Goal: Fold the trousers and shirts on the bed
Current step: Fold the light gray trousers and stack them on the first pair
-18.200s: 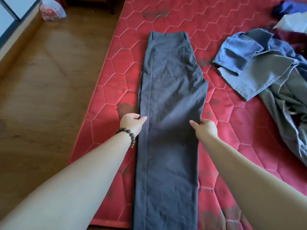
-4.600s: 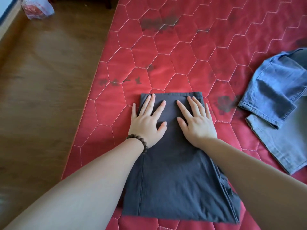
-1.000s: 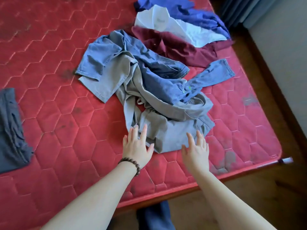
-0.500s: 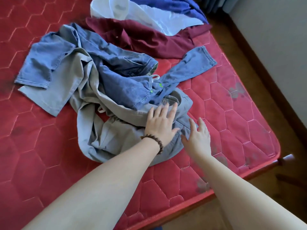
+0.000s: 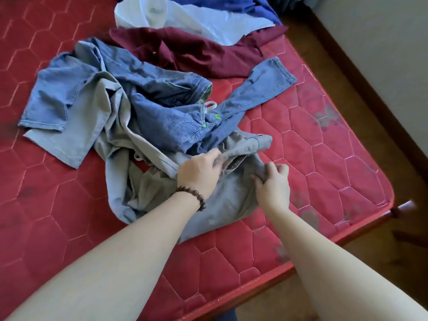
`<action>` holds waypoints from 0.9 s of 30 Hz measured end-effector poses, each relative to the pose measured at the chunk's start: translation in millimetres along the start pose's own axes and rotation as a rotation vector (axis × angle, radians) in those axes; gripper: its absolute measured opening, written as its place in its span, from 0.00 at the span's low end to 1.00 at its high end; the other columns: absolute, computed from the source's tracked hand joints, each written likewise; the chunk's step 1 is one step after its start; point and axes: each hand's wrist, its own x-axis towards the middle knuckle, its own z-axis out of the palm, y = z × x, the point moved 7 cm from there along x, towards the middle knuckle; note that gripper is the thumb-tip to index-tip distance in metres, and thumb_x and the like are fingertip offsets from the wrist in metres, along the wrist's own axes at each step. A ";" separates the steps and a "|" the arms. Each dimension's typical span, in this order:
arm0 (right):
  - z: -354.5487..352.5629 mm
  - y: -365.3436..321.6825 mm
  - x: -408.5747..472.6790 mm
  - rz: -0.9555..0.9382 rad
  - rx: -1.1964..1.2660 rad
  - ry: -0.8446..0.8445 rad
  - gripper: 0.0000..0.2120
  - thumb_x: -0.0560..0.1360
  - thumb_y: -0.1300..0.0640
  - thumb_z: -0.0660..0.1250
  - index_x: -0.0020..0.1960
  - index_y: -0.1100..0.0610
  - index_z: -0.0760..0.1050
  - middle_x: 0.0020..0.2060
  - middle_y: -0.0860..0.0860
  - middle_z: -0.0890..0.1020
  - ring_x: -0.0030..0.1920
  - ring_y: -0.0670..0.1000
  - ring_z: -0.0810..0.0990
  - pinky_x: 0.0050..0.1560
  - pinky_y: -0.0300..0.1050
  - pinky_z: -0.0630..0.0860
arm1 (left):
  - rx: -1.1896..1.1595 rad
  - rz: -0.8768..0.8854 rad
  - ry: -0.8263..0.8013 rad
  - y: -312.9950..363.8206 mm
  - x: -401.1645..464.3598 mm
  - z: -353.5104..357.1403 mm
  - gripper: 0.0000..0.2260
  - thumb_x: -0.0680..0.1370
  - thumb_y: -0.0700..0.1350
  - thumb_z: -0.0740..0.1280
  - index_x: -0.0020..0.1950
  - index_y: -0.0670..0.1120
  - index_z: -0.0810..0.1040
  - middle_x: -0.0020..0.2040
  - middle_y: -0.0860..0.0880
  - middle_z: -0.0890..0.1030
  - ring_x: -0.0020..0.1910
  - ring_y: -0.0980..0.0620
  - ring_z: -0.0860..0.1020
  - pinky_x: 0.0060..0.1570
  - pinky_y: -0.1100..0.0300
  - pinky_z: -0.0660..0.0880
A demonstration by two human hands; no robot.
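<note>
Crumpled grey trousers (image 5: 129, 181) lie on the red quilted bed (image 5: 324, 163), tangled under blue jeans (image 5: 162, 105). My left hand (image 5: 199, 172), with a bead bracelet on its wrist, grips the grey trousers' waistband. My right hand (image 5: 273, 181) pinches the same waistband a little to the right. Behind the jeans lie a maroon garment (image 5: 185, 49), a white shirt (image 5: 192, 19) and a dark blue garment (image 5: 231, 5).
The bed's near right corner (image 5: 389, 198) and its front edge lie close to my arms. Wooden floor (image 5: 393, 140) runs along the bed's right side, beside a pale wall (image 5: 382, 42).
The grey-black trousers were folded and left at the left. My view turned to the pile; both hands went from reaching open to gripping the grey trousers' waistband.
</note>
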 end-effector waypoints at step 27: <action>-395.2 -456.3 -127.5 -0.635 0.666 0.342 0.09 0.71 0.62 0.71 0.48 0.50 0.77 0.39 0.44 0.79 0.42 0.47 0.75 0.43 0.35 0.66 | -0.363 -0.048 0.805 23.9 -66.2 -657.1 0.14 0.74 0.30 0.59 0.56 0.40 0.74 0.47 0.47 0.78 0.47 0.48 0.74 0.43 0.66 0.64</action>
